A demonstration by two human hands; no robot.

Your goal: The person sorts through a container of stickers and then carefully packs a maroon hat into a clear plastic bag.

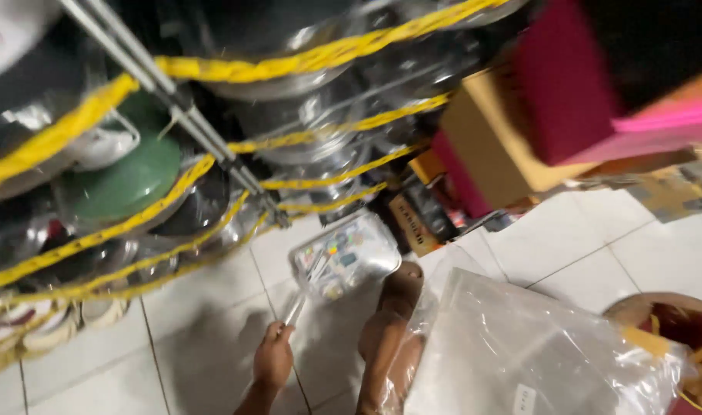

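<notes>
My left hand [274,360] reaches up from the bottom edge and is closed around the thin metal handle of a shiny steel utensil [343,260]. Its broad flat head is wrapped in clear film with small coloured stickers and hangs over the white tiled floor [205,323]. To the right, a brown limb [393,323], which may be my right forearm, lies against a big crumpled clear plastic bag [520,346]. Its end is rounded and blurred, and no fingers show.
A metal rack [174,100] strung with yellow rope [289,61] holds several steel pots and a green lid [132,180]. Cardboard boxes [489,146] and magenta boxes [566,77] stand at the upper right. A round wooden object with red and yellow parts [674,323] sits at the lower right.
</notes>
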